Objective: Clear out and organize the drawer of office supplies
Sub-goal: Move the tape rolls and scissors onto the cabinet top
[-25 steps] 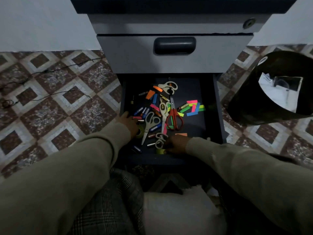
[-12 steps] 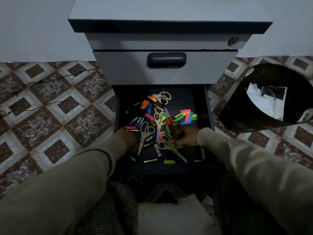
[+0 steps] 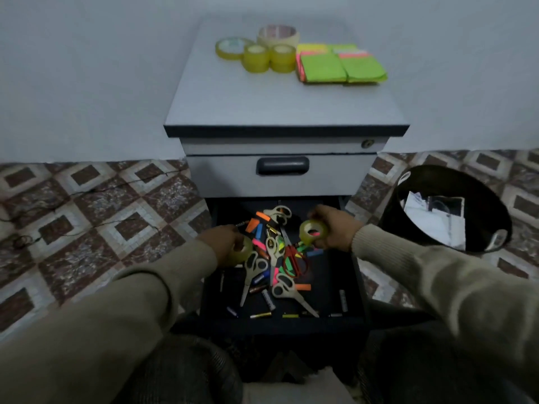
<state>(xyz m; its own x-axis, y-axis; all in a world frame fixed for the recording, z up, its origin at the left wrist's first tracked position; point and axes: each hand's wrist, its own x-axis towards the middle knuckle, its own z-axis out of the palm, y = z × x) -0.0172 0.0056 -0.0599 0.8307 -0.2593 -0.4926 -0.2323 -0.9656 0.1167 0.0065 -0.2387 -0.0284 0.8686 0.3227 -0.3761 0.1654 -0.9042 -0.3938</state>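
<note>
I have a roll in each hand: my right hand (image 3: pixel 335 228) grips a yellowish clear tape roll (image 3: pixel 313 230) above the open dark bottom drawer (image 3: pixel 335 287), and my left hand (image 3: pixel 224 243) curls round a second clear tape roll (image 3: pixel 240 252) at the drawer's left edge. To do this well, I judge I should lift both straight up, clear of the cream-handled scissors (image 3: pixel 284 288) and loose batteries, then set them beside the row of tape rolls (image 3: pixel 268 55) on the grey cabinet top (image 3: pixel 277 103), next to the green sticky-note pads (image 3: pixel 339 67), keeping like with like.
</note>
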